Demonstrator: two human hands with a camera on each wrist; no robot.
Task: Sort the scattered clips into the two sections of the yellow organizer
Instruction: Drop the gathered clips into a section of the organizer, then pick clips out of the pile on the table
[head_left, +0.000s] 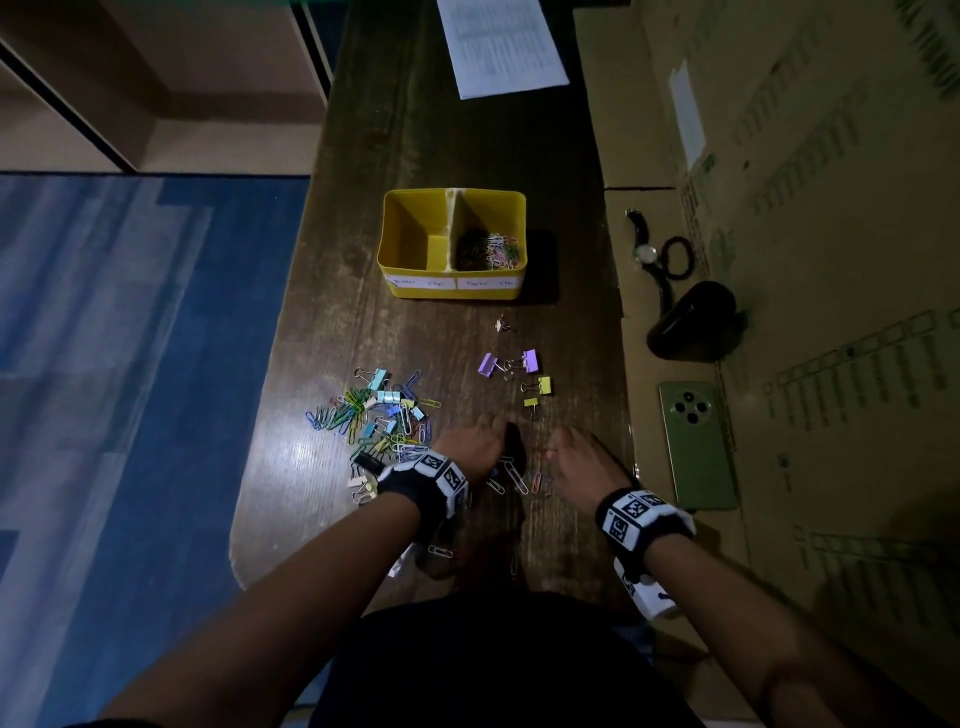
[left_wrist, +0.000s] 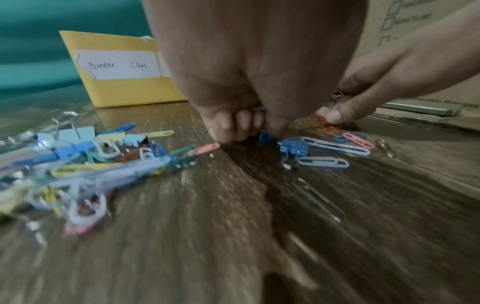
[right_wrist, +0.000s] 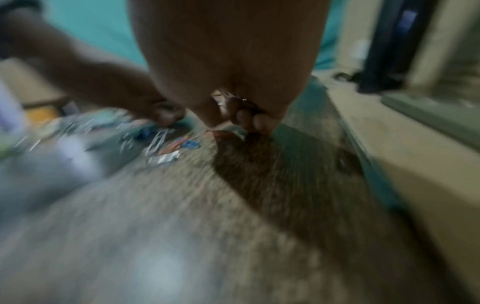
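Observation:
The yellow organizer (head_left: 397, 244) stands mid-table; its left section, labelled Binder Clips (left_wrist: 118, 65), is bare, and its right section holds paper clips (head_left: 491, 250). A mixed pile of coloured clips (head_left: 379, 415) lies to the left of my hands. Purple binder clips (head_left: 509, 361) and yellow binder clips (head_left: 540, 388) lie ahead. My left hand (left_wrist: 249, 131) is down on the table with its fingers curled around a silver clip, its tips at a blue paper clip (left_wrist: 267, 137). My right hand (left_wrist: 330, 115) holds a metal clip (left_wrist: 337, 94) and pinches an orange paper clip (left_wrist: 326, 125).
Loose paper clips (left_wrist: 335, 146) and a blue binder clip (left_wrist: 293, 148) lie between my hands. On cardboard (head_left: 805, 260) to the right lie a green phone (head_left: 696, 447), a dark pouch (head_left: 696, 322) and a wristwatch (head_left: 644, 249). A printed sheet (head_left: 501, 47) lies at the far end.

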